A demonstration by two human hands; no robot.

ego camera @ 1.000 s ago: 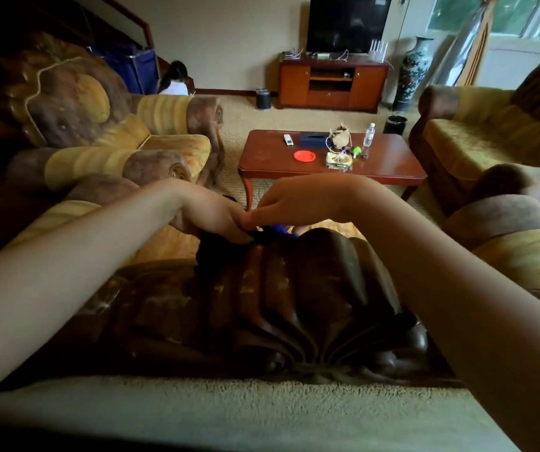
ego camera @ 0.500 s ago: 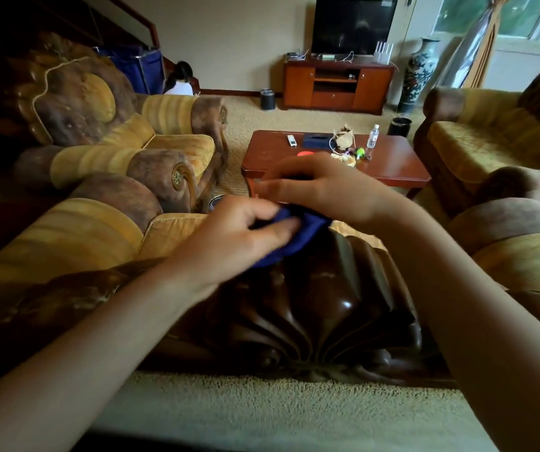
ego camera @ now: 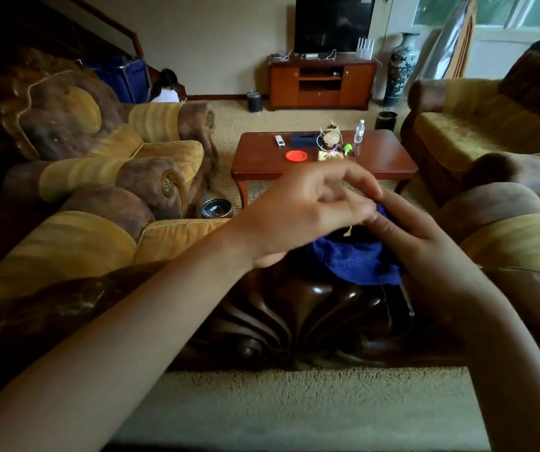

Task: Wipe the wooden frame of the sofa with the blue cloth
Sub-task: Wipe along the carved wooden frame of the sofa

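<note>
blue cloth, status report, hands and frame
Right hand grips blue cloth on carved wooden frame. Left hand above cloth, grip unclear. Nothing blocking.

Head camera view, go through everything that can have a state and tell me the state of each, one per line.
Blue cloth: bunched on top of the carved frame, held there.
Dark carved wooden sofa frame: glossy, cloth on its crest.
Left hand: raised over the cloth, fingers loosely curled; grip unclear.
Right hand: fingers on the cloth's right edge.
Black flat television: screen dark.
Clear plastic water bottle: upright, capped.
</note>
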